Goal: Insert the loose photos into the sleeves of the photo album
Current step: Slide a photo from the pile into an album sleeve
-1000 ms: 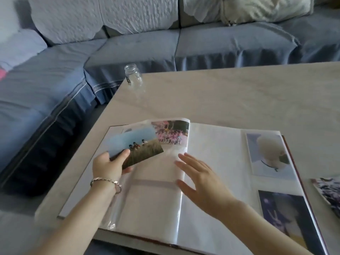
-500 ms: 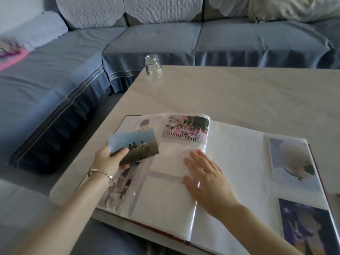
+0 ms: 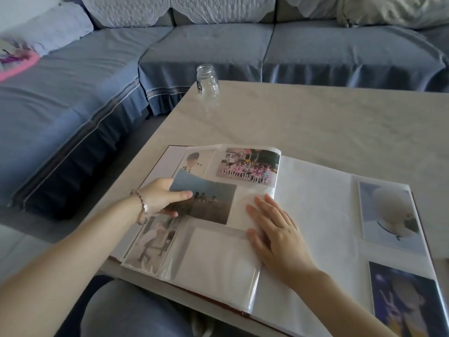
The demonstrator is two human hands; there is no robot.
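The photo album (image 3: 315,215) lies open on the pale table (image 3: 315,122). My left hand (image 3: 161,198) pinches a loose photo (image 3: 209,203) of a small group under a blue sky, holding it low over the middle of the left page. My right hand (image 3: 274,232) presses flat on that page's inner edge near the spine, fingers straight. A pink group photo (image 3: 250,167) fills the sleeve above; an empty sleeve (image 3: 216,256) lies below. Whether the loose photo's edge has entered a sleeve is unclear.
A small clear glass jar (image 3: 207,80) stands at the table's far left corner. The right page holds two sleeved photos (image 3: 388,212). A blue sofa (image 3: 218,52) wraps around the far and left sides. My knee (image 3: 136,312) is under the near edge.
My left hand brought the loose photo down and rightward onto the left page. The turned page settled flat under my right hand. The camera view shifted, so the table appears further right.
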